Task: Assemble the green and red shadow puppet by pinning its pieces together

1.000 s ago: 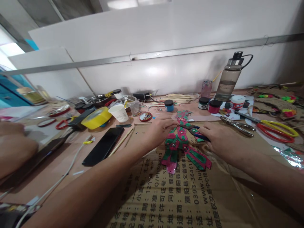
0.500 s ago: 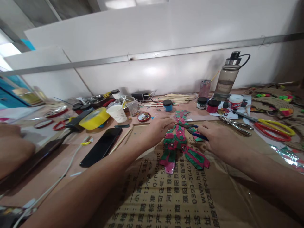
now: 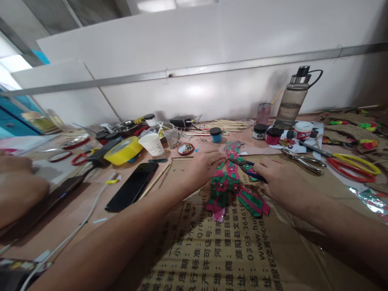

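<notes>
A jointed paper figure (image 3: pixel 229 180), painted pink and green with small metal fasteners at its joints, lies on a flattened cardboard sheet (image 3: pixel 194 258) printed with Chinese text. My left hand (image 3: pixel 209 163) is closed at the upper left of the figure, fingertips pinching its edge. Closed round the blue handles of a pair of pliers (image 3: pixel 247 166) is my right hand (image 3: pixel 274 176). The pliers' dark jaws point left and reach the figure's upper part, close to my left fingertips. What exactly lies between the jaws is too small to make out.
Left of the cardboard lie a black phone (image 3: pixel 132 186), yellow tape (image 3: pixel 123 150) and a paper cup (image 3: pixel 151 144). To the right are a metal hole punch (image 3: pixel 303 161), scissors (image 3: pixel 351 165) and a water bottle (image 3: pixel 292 99). Another person's hand (image 3: pixel 22 190) is at far left.
The whole view has shifted slightly, so things sit a little farther right. Both hands keep nearly the same place at the figure, and the pliers stay in my right hand.
</notes>
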A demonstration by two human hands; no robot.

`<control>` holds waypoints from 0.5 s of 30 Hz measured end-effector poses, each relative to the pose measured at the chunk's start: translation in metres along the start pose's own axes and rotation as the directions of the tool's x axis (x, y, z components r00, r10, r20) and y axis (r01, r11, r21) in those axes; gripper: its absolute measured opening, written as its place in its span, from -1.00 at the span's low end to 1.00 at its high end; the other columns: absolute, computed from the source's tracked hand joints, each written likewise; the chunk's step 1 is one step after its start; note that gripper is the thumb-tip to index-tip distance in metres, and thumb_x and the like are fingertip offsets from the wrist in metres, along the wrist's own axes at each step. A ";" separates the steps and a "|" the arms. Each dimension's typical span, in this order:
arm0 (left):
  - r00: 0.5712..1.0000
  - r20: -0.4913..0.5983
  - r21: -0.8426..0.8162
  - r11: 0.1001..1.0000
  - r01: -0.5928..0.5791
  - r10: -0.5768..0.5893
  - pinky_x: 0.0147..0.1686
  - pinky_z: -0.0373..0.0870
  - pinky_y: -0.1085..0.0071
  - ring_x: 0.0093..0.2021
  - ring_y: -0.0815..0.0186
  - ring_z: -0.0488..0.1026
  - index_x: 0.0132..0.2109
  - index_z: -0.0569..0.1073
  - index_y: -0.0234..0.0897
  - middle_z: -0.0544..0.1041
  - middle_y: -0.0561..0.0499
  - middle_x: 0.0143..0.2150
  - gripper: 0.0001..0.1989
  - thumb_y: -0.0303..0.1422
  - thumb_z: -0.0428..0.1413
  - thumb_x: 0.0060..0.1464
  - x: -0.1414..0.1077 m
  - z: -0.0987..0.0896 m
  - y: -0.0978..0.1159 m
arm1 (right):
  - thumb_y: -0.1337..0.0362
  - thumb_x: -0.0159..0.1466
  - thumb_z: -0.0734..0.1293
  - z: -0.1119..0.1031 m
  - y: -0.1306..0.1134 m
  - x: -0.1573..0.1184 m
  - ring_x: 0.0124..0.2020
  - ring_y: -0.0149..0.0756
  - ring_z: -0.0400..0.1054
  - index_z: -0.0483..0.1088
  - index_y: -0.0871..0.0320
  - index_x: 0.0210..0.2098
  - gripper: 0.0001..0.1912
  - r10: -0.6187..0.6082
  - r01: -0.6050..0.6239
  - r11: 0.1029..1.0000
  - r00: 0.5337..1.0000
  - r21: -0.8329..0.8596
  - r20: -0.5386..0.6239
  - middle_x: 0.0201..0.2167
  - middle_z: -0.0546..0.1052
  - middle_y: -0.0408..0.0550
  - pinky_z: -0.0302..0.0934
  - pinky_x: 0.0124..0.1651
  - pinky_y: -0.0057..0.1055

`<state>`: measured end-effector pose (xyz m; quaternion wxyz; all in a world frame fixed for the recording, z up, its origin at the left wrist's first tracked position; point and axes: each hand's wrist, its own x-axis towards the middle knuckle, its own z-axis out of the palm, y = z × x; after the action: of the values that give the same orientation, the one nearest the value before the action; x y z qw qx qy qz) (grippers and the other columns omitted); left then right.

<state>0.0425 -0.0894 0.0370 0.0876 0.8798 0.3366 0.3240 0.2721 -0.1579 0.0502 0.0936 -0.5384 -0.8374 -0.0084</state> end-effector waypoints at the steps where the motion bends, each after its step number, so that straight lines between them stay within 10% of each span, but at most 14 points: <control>1: 1.000 -0.003 -0.001 1.000 -0.008 0.008 -0.17 0.42 0.44 -0.26 0.34 0.51 -0.23 0.57 -0.27 0.61 -0.02 -0.29 -0.79 -0.50 0.03 0.18 0.000 0.000 0.000 | 0.45 0.17 0.30 0.000 0.000 0.000 -0.23 -0.21 0.40 0.44 0.15 -0.21 -0.79 0.012 -0.012 1.000 1.000 -0.002 0.002 -0.24 0.53 0.03 0.19 -0.21 -0.40; 15: 0.998 0.054 0.038 0.999 0.037 -0.039 -0.16 0.40 0.41 -0.29 0.31 0.48 -0.26 0.57 -0.32 0.57 -0.06 -0.33 -0.75 -0.42 -0.02 0.23 0.005 -0.004 0.003 | 0.51 0.17 0.25 -0.002 0.005 0.002 -0.12 -0.18 0.38 0.44 0.15 -0.13 -0.69 0.007 -0.007 1.000 1.000 -0.020 0.008 -0.20 0.51 0.04 0.19 -0.10 -0.36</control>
<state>0.0446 -0.0886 0.0443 0.0866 0.8832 0.3568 0.2917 0.2758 -0.1545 0.0522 0.0848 -0.5423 -0.8358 -0.0142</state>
